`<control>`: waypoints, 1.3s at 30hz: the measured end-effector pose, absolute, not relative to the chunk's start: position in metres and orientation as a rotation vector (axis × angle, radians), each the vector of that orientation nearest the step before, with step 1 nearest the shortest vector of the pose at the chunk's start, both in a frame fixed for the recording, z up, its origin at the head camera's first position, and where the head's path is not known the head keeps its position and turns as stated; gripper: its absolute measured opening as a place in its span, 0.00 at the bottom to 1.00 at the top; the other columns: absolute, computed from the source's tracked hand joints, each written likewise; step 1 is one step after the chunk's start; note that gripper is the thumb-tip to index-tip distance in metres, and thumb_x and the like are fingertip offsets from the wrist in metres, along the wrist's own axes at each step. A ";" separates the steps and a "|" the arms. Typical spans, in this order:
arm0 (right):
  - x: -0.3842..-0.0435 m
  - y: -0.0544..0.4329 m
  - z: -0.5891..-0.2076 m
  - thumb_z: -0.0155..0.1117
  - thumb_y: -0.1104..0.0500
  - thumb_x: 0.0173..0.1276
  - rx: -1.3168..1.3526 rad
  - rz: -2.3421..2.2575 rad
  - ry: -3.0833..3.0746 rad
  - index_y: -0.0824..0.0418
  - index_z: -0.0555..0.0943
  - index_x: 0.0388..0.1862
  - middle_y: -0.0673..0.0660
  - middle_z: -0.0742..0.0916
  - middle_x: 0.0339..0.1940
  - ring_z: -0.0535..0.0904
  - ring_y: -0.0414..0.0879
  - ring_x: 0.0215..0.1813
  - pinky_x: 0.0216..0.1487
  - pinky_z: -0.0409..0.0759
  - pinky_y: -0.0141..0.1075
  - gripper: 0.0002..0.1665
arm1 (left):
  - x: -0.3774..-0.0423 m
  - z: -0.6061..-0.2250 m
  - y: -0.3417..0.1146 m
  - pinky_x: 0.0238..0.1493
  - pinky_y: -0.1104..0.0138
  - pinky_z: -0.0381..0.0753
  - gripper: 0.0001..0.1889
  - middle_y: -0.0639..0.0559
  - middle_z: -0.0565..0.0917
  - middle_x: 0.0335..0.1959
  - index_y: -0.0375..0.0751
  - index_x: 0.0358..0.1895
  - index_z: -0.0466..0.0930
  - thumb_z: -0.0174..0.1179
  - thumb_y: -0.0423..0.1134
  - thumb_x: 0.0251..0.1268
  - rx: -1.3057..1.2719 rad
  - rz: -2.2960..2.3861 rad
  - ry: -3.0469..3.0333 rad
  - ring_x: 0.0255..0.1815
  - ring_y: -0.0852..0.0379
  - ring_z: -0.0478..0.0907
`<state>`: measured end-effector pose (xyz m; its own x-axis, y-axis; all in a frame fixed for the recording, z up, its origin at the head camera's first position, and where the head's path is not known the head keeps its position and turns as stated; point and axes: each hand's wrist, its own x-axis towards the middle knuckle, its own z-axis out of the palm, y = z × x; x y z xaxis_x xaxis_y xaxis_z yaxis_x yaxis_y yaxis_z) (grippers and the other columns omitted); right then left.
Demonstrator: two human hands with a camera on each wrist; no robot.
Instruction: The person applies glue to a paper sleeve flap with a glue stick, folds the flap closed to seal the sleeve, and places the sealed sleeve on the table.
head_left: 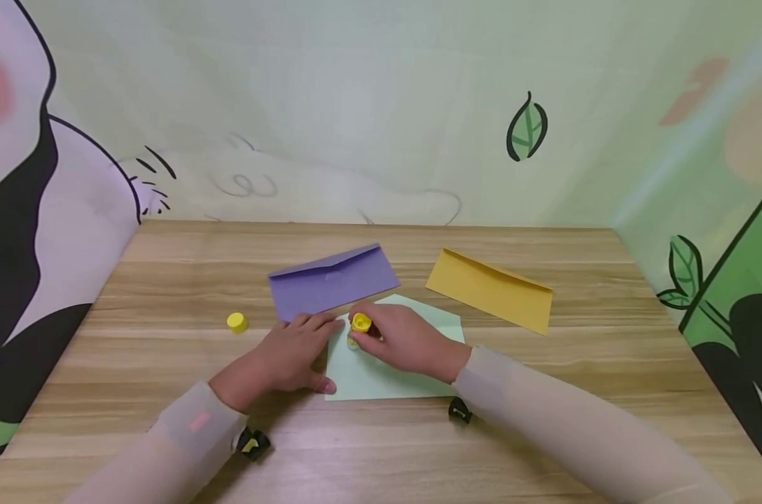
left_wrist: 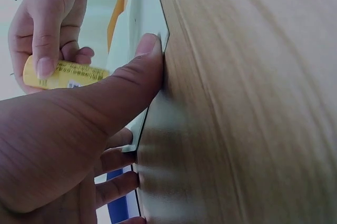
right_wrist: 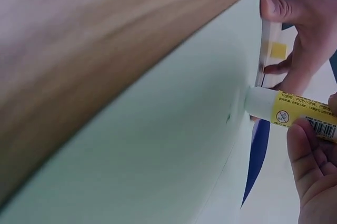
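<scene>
A pale green envelope (head_left: 393, 381) lies on the table, its pointed flap spread toward the far side. My right hand (head_left: 412, 343) grips a yellow glue stick (right_wrist: 300, 112) upright, its white tip down at the paper near the left edge. With fingers spread, my left hand (head_left: 293, 353) rests along that same left edge; the thumb (left_wrist: 150, 50) presses on the near corner. Under the left fingertips, the envelope's far-left side is partly covered.
A purple envelope (head_left: 337, 283) lies behind the left hand, and a yellow envelope (head_left: 491, 292) sits at the back right. The yellow cap (head_left: 237, 323) stands to the left on the wooden table (head_left: 185, 280). A printed cloth wall (head_left: 356, 105) rises behind the table.
</scene>
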<state>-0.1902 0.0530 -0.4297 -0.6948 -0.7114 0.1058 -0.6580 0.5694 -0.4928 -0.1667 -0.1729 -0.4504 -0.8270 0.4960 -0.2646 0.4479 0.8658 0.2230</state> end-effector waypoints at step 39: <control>-0.179 0.185 -0.428 0.66 0.55 0.71 -0.881 -0.755 2.912 0.58 0.79 0.50 0.43 0.82 0.29 0.76 0.36 0.30 0.33 0.79 0.30 0.13 | -0.162 -0.448 -0.174 0.67 0.36 0.64 0.55 0.42 0.57 0.79 0.42 0.79 0.55 0.71 0.64 0.53 0.724 0.240 2.725 0.76 0.37 0.59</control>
<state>-0.1791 0.1848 -0.4282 -0.8420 -0.5238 0.1287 -0.5204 0.7262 -0.4493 -0.1624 -0.1743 -0.4480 -0.8242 0.5067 -0.2529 0.4547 0.8583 0.2379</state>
